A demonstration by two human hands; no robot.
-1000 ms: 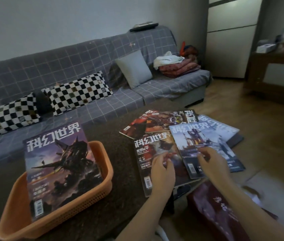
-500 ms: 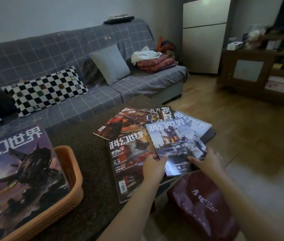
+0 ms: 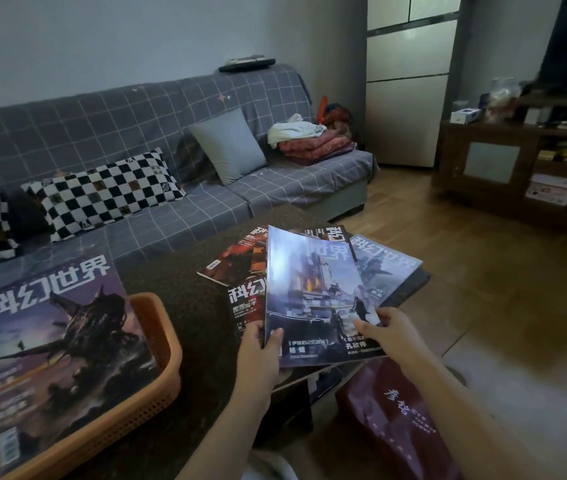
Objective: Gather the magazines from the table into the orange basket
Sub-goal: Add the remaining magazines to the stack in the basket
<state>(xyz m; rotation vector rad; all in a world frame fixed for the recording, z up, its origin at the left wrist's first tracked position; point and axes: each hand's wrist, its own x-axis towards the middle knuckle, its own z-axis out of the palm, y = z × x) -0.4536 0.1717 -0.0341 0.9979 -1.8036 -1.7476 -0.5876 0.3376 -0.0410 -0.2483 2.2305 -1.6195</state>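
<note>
My hands, left (image 3: 258, 355) and right (image 3: 391, 336), pinch the blue magazine (image 3: 310, 299) by its bottom corners. It's floppy; I reckon it could buckle and slip before the basket (image 3: 157, 341).

A home living room, probably: sofa (image 3: 157, 174), checkered cushions (image 3: 102, 192), TV cabinet (image 3: 517, 161).

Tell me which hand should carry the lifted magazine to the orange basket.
Probably the left hand: it grips the lifted magazine at its near left edge, on the side of the orange basket. The right hand holds the far corner.
</note>
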